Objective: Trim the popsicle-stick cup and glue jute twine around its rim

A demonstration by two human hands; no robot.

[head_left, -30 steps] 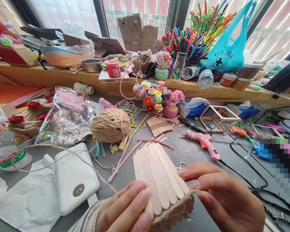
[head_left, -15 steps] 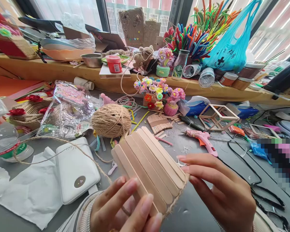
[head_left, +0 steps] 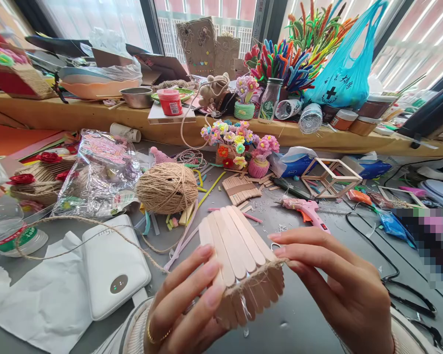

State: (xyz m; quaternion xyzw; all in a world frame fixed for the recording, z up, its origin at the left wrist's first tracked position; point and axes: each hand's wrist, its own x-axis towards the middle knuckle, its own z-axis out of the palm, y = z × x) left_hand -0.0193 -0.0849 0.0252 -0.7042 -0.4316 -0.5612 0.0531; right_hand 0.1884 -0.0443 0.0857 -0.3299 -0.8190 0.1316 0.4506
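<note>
A craft-stick box (head_left: 236, 246) of rounded wooden sticks is tilted in front of me. My left hand (head_left: 186, 290), closed, grips its left side. Jute twine (head_left: 256, 275) runs along the near edge, and another face of stick ends shows below it with clear glue-like strands. At the right corner, my right hand (head_left: 335, 280) pinches the twine between thumb and fingers. A loose strand loops leftward over the white power bank (head_left: 114, 268). The ball of jute twine (head_left: 167, 188) lies behind my left hand. The box's far side is hidden.
A pink glue gun (head_left: 306, 211) lies right of the box. Behind are a bundle of craft sticks (head_left: 241, 191), a wooden stick frame (head_left: 332, 178) and crochet flowers (head_left: 231, 140). Black cable and glasses (head_left: 409, 300) lie right; tissue (head_left: 40, 295) and a plastic bottle (head_left: 11, 226) lie left.
The box has been tipped so its twine-edged side and the sticks below face me. My left hand has shifted upward along its side. The right hand still pinches at the corner.
</note>
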